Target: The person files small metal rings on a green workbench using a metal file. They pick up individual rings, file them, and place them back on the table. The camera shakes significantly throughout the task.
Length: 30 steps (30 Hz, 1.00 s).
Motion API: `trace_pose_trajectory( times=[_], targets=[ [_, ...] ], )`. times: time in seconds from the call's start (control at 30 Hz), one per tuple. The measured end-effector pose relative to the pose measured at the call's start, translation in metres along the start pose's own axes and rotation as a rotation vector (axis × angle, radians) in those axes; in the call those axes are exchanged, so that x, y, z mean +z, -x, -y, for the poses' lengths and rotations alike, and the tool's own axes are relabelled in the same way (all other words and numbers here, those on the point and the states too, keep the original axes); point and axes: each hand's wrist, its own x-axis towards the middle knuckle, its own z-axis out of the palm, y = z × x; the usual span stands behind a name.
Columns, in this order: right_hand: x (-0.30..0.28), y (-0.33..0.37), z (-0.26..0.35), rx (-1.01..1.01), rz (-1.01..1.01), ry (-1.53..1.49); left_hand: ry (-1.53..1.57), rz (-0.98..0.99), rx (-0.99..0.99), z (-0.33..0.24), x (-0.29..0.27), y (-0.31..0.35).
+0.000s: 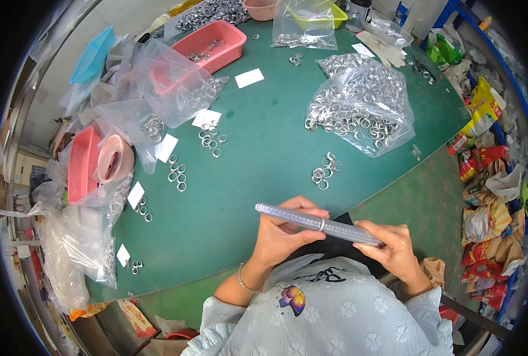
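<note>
Grey tapered measuring stick (353, 231) held up at near edge of green-topped table (258, 160)

Gripped at thick end by right hand (393, 246), thumb and fingers closed. Pinched between thumb and forefinger of left hand (279, 237): slim silver-coloured metal ring (322, 224), encircling stick near mid-length. Along stick: fine printed marks (293, 216), too small to read. On table: small white rectangular cards (167, 147) beside groups of silver-coloured metal rings (182, 177), any writing illegible. At right: colourful printed plastic packages (483, 222). On pale blue shirt (341, 311): dark script (323, 275), partly folded.
</note>
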Motion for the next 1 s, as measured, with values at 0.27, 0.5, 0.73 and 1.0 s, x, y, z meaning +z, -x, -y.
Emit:
trace_pose_trajectory(
  times=[0.27, 0.5, 0.73, 1.0],
  targets=[
    [0.0, 0.005, -0.008, 0.014, -0.049, -0.035, -0.054, -0.138, 0.101, 0.008, 0.015, 0.003],
    [-0.015, 0.022, -0.037, 0.264, -0.069, -0.241, 0.664, -0.367, 0.002, -0.012, -0.032, -0.011],
    [-0.002, 0.03, -0.049, 0.488, 0.004, -0.68, 0.806, -0.355, -0.248, -0.008, -0.008, -0.013],
    [0.004, 0.026, -0.048, 0.508, 0.067, -0.702, 0.867, -0.345, -0.296, -0.002, -0.012, -0.004]
  ],
)
